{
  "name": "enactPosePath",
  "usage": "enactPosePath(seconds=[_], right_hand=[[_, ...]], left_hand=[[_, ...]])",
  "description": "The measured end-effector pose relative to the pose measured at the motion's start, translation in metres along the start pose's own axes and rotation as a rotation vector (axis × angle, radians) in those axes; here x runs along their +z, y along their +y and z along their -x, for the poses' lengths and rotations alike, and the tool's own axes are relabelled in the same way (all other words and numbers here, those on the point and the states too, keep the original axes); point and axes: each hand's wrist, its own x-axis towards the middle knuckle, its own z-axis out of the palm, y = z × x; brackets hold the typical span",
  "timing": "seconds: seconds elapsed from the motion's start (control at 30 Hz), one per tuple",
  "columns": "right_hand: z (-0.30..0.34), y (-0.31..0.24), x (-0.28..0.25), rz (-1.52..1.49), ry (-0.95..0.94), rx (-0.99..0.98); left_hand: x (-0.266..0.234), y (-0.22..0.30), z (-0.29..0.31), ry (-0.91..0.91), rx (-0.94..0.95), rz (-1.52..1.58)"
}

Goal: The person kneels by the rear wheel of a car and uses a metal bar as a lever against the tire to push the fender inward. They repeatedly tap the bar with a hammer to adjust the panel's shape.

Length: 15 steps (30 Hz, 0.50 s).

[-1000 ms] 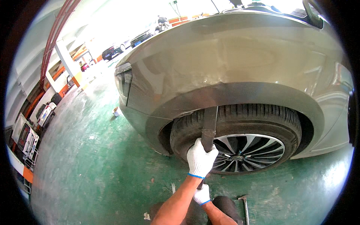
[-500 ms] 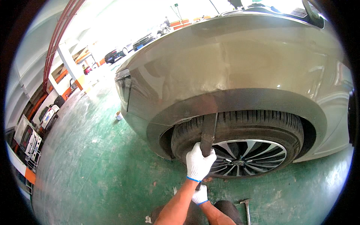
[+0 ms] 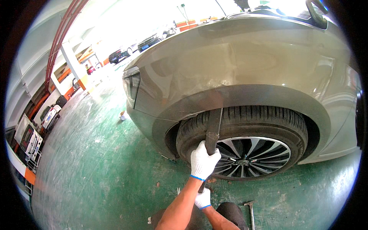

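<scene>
A long, dark pry bar [image 3: 213, 128] runs up in front of the tyre [image 3: 253, 119], its flat upper end reaching under the fender lip [image 3: 245, 96] of a beige-grey car. My left hand [image 3: 204, 160], in a white knit glove with a blue cuff, is closed around the bar beside the spoked rim [image 3: 249, 159]. Lower down, my gloved right hand [image 3: 203, 199] is closed at the bar's bottom end, partly covered by my left forearm. Creases and a scuffed patch [image 3: 218, 82] mark the fender above the arch. The bar's tip is hidden behind the fender edge.
On the green floor a hammer [image 3: 250, 214] lies right of my knee [image 3: 232, 214]. A small metal tool [image 3: 178, 190] lies left of my right hand. A small pot [image 3: 122, 115] stands beyond the headlight [image 3: 132, 86]. Other cars and a pillar [image 3: 73, 63] are farther back.
The view has shifted slightly, so the car and wheel sit a little differently. Both hands keep their grip, and the bar stays under the fender lip.
</scene>
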Motion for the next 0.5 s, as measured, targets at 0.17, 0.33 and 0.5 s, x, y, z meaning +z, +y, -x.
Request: enactPosePath(seconds=[0.17,0.33,0.5], right_hand=[[-0.002,-0.008,-0.001,-0.136,-0.004,0.056],[-0.003,0.005,0.003,-0.04,0.042,-0.05],[-0.009,0.035,0.03,-0.147,0.083,-0.063]], left_hand=[[0.0,0.002,0.0,0.033,0.008,-0.023],[0.0,-0.002,0.0,-0.001,0.011,0.005],[-0.001,0.004,-0.001,0.033,-0.06,-0.037]])
